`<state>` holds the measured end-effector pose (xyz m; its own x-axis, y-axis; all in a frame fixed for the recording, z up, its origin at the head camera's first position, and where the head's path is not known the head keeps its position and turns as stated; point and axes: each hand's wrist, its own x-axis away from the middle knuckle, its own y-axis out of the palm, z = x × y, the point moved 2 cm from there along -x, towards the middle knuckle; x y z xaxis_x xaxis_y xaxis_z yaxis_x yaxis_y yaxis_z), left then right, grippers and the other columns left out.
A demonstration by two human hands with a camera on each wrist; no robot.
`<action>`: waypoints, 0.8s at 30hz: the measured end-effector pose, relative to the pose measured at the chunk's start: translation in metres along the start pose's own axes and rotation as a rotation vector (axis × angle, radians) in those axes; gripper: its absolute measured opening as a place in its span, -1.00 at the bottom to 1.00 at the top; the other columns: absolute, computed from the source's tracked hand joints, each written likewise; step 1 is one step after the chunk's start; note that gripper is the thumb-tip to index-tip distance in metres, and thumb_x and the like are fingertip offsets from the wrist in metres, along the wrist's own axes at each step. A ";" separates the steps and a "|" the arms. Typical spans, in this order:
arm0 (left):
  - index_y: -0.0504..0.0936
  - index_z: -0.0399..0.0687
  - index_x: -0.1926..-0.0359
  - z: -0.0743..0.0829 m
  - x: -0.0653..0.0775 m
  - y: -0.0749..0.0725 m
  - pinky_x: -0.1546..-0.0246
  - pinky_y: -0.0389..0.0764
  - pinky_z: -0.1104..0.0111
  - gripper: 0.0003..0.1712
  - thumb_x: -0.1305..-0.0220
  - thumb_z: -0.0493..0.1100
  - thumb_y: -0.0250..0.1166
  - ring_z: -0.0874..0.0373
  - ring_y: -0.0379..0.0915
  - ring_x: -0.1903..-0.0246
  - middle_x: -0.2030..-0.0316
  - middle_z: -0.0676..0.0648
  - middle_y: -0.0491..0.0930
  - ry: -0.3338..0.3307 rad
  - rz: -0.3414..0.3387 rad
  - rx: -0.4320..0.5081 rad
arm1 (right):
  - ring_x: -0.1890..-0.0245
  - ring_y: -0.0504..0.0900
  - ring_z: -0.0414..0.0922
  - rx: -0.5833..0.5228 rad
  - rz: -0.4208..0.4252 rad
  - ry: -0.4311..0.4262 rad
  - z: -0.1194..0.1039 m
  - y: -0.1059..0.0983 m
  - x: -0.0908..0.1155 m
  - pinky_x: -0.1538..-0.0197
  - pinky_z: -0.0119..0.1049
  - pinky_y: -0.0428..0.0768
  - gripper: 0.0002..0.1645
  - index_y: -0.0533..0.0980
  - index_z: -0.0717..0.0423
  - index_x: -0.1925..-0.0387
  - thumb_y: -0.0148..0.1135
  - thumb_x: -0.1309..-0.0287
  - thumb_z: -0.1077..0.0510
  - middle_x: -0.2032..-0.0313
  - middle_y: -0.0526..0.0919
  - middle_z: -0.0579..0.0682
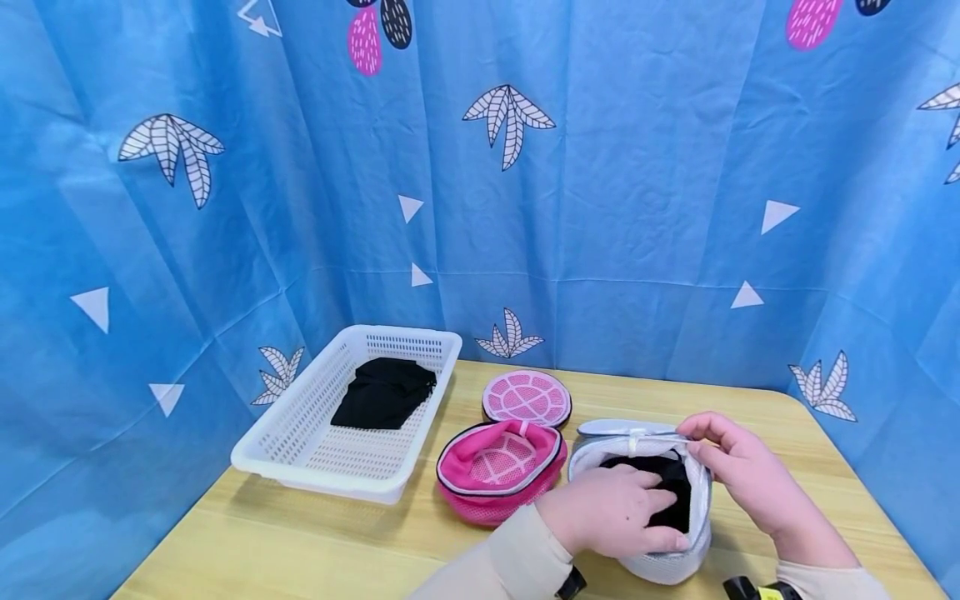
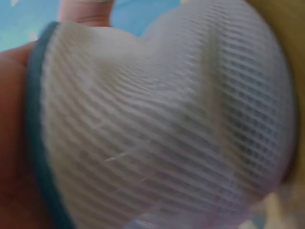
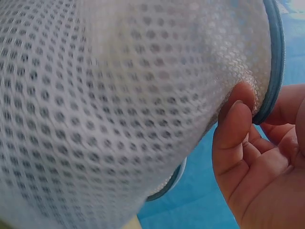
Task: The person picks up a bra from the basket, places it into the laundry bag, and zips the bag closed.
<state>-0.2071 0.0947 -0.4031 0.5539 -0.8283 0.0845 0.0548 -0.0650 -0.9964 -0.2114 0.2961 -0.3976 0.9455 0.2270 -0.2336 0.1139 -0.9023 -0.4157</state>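
**Two-Hand Support of the White Mesh Bag**

The white mesh bag (image 1: 663,571) stands on the table (image 1: 360,550) directly beneath the left hand (image 1: 615,508), its mouth facing up. The left hand reaches over the near side of the mouth, fingers spread and touching the black cloth (image 1: 678,504) inside; this placement probably serves to press or settle the fabric. Whether the left fingertips also grasp any fabric cannot be told.

The right hand (image 1: 738,467) pinches the zippered rim between thumb and fingers, at the far-right corner of the mouth. This grip likely steadies the soft wall, which could otherwise sag inward.

The white lid (image 1: 626,427) lies folded back beyond the left hand, presumably to leave access from above. The pink mesh bag (image 1: 487,506), also uncovered, sits just beside the white one, to the left of the left hand; its pink lid (image 1: 527,397) rests behind it.

Farther left of the left hand, the basket (image 1: 315,475) contains a second black cloth (image 1: 386,396), apparently placed there as a reachable supply.
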 end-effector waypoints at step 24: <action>0.46 0.34 -0.35 -0.023 -0.003 -0.004 -0.23 0.36 0.43 -0.39 -0.40 0.40 0.08 0.41 0.32 -0.25 -0.24 0.29 0.45 -0.060 0.211 0.108 | 0.20 0.63 -0.16 -0.139 -0.027 0.005 0.014 -0.007 0.000 0.19 -0.30 0.63 -0.77 0.36 0.39 -0.06 -0.08 -0.51 0.33 0.13 0.57 -0.02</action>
<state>-0.2280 0.0842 -0.3995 0.6107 -0.7825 -0.1216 0.0199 0.1687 -0.9855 -0.2169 0.3079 -0.4070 0.9428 0.2507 -0.2195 0.1806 -0.9381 -0.2957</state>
